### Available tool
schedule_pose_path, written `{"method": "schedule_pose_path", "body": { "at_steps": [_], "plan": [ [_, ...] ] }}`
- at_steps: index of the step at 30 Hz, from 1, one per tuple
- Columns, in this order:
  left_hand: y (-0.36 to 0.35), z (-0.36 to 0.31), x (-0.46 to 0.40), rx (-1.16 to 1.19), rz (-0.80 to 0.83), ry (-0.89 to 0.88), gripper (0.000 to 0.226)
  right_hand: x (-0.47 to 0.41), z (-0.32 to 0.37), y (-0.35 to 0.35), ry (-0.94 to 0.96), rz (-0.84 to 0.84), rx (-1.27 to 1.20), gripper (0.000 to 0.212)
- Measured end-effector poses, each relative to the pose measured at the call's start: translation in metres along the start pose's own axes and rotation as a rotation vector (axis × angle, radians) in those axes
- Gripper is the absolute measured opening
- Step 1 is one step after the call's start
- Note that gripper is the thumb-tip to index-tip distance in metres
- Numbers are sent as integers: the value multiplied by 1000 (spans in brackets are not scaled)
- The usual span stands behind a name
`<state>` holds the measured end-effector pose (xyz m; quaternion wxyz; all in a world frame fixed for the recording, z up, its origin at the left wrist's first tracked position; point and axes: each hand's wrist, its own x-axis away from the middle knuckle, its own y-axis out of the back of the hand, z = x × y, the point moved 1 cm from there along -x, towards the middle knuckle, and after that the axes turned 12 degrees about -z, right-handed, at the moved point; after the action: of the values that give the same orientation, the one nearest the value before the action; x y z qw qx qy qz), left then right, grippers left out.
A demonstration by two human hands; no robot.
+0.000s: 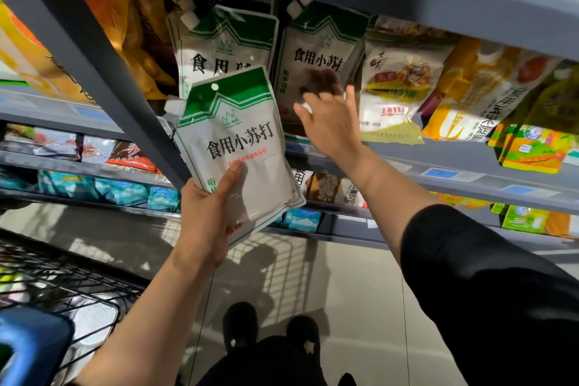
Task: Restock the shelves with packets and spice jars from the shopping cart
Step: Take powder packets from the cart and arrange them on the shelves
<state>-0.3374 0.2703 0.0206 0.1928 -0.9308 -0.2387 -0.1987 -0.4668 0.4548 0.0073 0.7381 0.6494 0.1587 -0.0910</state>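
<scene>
My left hand (208, 216) grips a white pouch with a green top (238, 147) by its lower edge and holds it up in front of the shelf. Two rows of matching white-and-green pouches stand on the shelf behind it, a left row (224, 44) and a right row (319, 50). My right hand (329, 122) reaches up with fingers spread and touches the lower part of the right row's front pouch. The grey shelf edge (445, 163) runs below that hand.
Yellow and orange packets (470, 88) fill the shelf to the right, and a white starch packet (394, 88) stands beside the pouches. A grey upright post (94, 50) crosses at left. The black wire shopping cart (62, 288) sits at lower left. Lower shelves hold more packets.
</scene>
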Motion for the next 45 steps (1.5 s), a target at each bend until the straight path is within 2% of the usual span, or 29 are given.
{"method": "schedule_pose_path", "body": {
  "at_steps": [2,3,4,5,7,8,10,13,16,18,20,22,24,25,27,29,31,34,40,42,45],
  "plan": [
    [-1,-2,1,1,19,7,31,15,5,17,-86,-234,-314,35],
    [-1,-4,2,6,43,12,33,23,7,27,-132,-242,-507,35],
    [-2,-5,3,10,76,10,34,31,10,36,-224,-147,-702,33],
    [-4,-7,4,12,112,1,34,39,14,44,-351,36,-883,29],
    [-10,-9,6,20,157,-15,33,54,18,55,-564,391,-1118,42],
    [-13,-8,7,25,174,-11,31,60,17,57,-584,462,-1166,47],
    [-19,-5,6,7,208,0,25,69,16,62,-584,452,-1208,42],
    [-26,2,5,-120,246,-23,24,72,9,65,-611,329,-1107,34],
    [-34,6,-3,-274,221,-158,21,68,-4,72,-662,166,-1053,31],
    [-36,4,-15,-456,153,-370,27,58,-16,82,-730,19,-1096,27],
    [-37,-1,-28,-762,120,-674,40,45,-29,91,-788,-137,-1071,29],
    [-42,-5,-38,-985,183,-940,55,29,-37,92,-821,-274,-962,28],
    [-50,-3,-46,-1148,310,-1049,71,13,-38,82,-867,-359,-951,41],
    [-54,-1,-50,-1234,362,-1043,78,6,-35,76,-891,-375,-963,40],
    [-58,3,-58,-1381,427,-982,88,-6,-24,61,-909,-332,-968,27],
    [-57,6,-65,-1456,445,-952,93,-12,-15,41,-836,-289,-967,16],
    [-55,8,-69,-1499,463,-965,98,-13,-11,23,-744,-279,-872,24],
    [-53,11,-74,-1623,483,-1028,99,-6,-7,13,-633,-319,-577,31],
    [-54,16,-71,-1682,403,-1074,95,22,-3,22,-426,-408,-43,87],
    [-54,17,-71,-1680,402,-1061,95,24,-15,24,-330,-418,56,92],
    [-53,18,-72,-1665,406,-1067,97,18,-27,30,-307,-285,30,91]
  ]
}}
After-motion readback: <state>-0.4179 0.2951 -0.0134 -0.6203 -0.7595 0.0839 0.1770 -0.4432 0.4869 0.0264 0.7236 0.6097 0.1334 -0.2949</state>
